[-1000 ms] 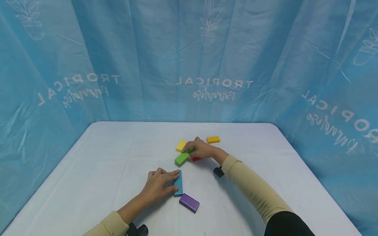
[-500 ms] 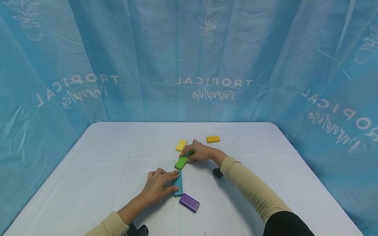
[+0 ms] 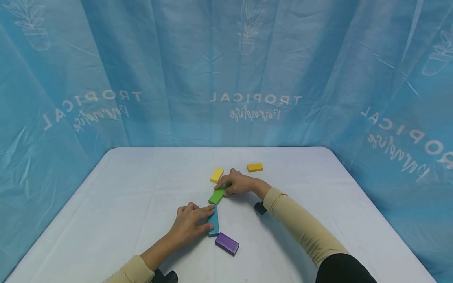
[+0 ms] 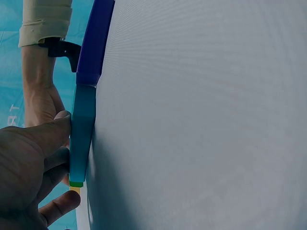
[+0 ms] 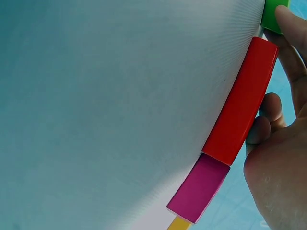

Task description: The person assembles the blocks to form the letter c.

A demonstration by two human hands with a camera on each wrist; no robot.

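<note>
My left hand (image 3: 191,221) lies beside a teal block (image 3: 214,222), thumb and forefinger resting on it near its two ends. In the left wrist view, the thumb touches the edge of the teal block (image 4: 82,132). Beyond it, my right hand (image 3: 240,182) pinches a light green block (image 3: 216,196) between thumb and forefinger; its near end is close to or touching the teal one. Darker green shows under that hand. The right wrist view has a red block (image 5: 242,100) beside the curled lower fingers, end to end with a magenta block (image 5: 199,188).
A purple block (image 3: 227,243) meets the teal block's near end. One yellow block (image 3: 217,175) lies just beyond the right hand, and a deeper yellow block (image 3: 255,167) sits farther right. A blue printed curtain (image 3: 226,78) encloses the white table (image 3: 124,220).
My right hand has shifted slightly left and nearer with the light green block, which has turned and come up to the teal block's far end. My left hand stays put.
</note>
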